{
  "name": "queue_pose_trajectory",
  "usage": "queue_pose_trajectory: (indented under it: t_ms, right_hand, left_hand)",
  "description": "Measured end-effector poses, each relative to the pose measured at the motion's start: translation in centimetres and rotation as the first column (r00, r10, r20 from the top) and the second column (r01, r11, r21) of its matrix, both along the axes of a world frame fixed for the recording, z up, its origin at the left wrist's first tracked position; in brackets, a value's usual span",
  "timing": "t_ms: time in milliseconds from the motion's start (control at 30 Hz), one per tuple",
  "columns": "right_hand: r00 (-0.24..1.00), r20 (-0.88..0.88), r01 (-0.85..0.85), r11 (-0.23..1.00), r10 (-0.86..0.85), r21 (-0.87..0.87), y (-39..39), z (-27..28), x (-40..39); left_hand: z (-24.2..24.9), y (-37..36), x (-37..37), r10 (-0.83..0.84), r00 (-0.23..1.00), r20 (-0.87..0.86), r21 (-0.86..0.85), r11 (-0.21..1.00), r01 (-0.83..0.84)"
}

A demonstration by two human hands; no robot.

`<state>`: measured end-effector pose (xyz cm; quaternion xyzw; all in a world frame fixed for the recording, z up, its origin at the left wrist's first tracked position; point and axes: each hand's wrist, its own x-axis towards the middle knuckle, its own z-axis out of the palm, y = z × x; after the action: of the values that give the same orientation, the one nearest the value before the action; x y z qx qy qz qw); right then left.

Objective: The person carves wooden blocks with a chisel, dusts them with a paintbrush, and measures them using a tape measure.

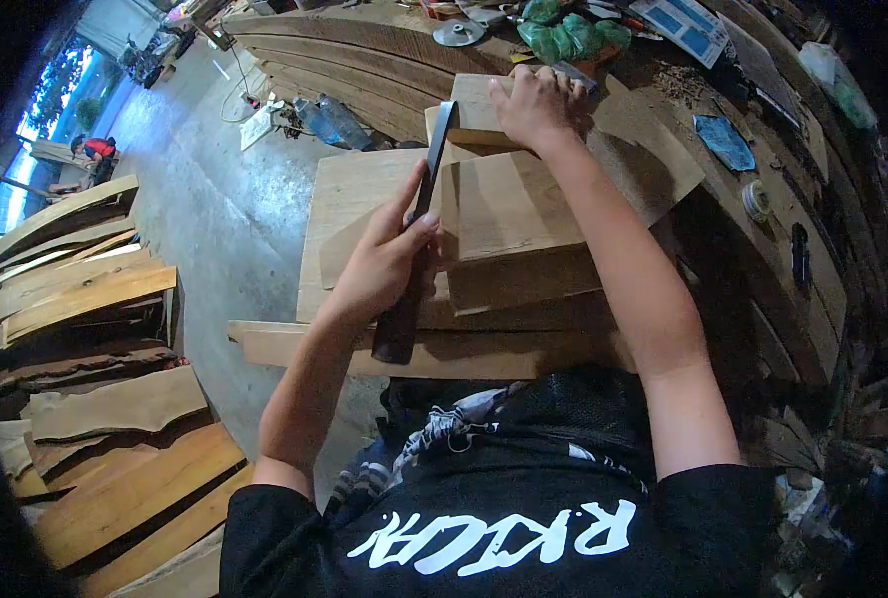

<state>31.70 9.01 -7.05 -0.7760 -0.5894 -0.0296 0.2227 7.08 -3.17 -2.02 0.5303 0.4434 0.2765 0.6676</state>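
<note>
My left hand (389,261) is wrapped round a chisel (430,179). Its dark handle points down toward my body, and its flat metal blade slants up to the near left corner of a small wooden block (476,106). Over the far right part of that block my right hand (542,105) is closed, its fingers curled over the edge. Beneath both hands lie a thick wooden piece (524,214) with an angled side and a wide pale board (349,189). A long narrow plank (285,346) runs across just in front of my body.
Stacked planks (125,488) lie on the floor at left. Long curved timbers (354,65) stretch behind the work. On the right stand a blue crumpled packet (725,143), a tape roll (756,200) and green plastic bags (574,40). A person (95,154) crouches far off at left.
</note>
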Motion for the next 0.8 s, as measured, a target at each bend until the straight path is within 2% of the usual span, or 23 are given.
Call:
queue_pose_trajectory:
  t_ms: [67, 167, 200, 267, 367, 500, 600, 700, 800]
  right_hand:
    - [1.0, -0.005, -0.007, 1.0, 0.007, 0.012, -0.1, 0.0, 0.0]
    - [1.0, -0.017, -0.011, 1.0, 0.01, -0.027, -0.2, 0.5, -0.1]
    - [0.999, 0.028, 0.016, 1.0, -0.017, 0.011, 0.0, 0.1, -0.1]
    - [0.991, 0.113, 0.068, 0.994, -0.078, 0.086, 0.4, -0.8, -0.2]
    - [0.999, 0.023, 0.036, 0.999, -0.036, -0.012, -0.2, 0.3, -0.5]
    - [1.0, -0.03, 0.0, 0.999, -0.001, -0.035, -0.4, 0.7, -0.3]
    - [1.0, -0.029, 0.009, 0.999, -0.011, -0.038, -0.3, 0.6, -0.5]
    - [0.999, -0.018, 0.041, 0.999, -0.041, -0.019, -0.4, 0.6, -0.6]
    - [0.999, -0.045, 0.01, 1.0, -0.009, 0.002, -0.4, 0.7, -0.3]
  left_hand:
    - [0.9, 0.5, 0.6, 0.031, 0.999, 0.012, -0.09, 0.996, -0.029]
    - [0.2, 3.0, 1.2, -0.018, 1.0, 0.002, 0.015, 1.0, 0.018]
    - [1.1, 2.9, 1.6, -0.023, 0.999, -0.047, 0.024, 0.999, 0.024]
    - [0.1, 4.2, 2.0, -0.03, 1.0, 0.008, 0.028, 0.999, 0.03]
    - [-0.3, 4.9, 2.5, -0.03, 1.0, 0.004, 0.057, 0.998, 0.03]
    - [0.0, 4.2, 2.5, -0.037, 0.997, -0.072, 0.131, 0.99, 0.046]
    - [-0.3, 2.6, 1.0, -0.066, 0.998, -0.005, 0.046, 0.997, 0.066]
    - [2.0, 0.0, 0.2, -0.034, 0.999, -0.001, -0.083, 0.996, 0.034]
    - [1.0, -0.8, -0.7, 0.008, 1.0, -0.003, -0.026, 1.0, -0.008]
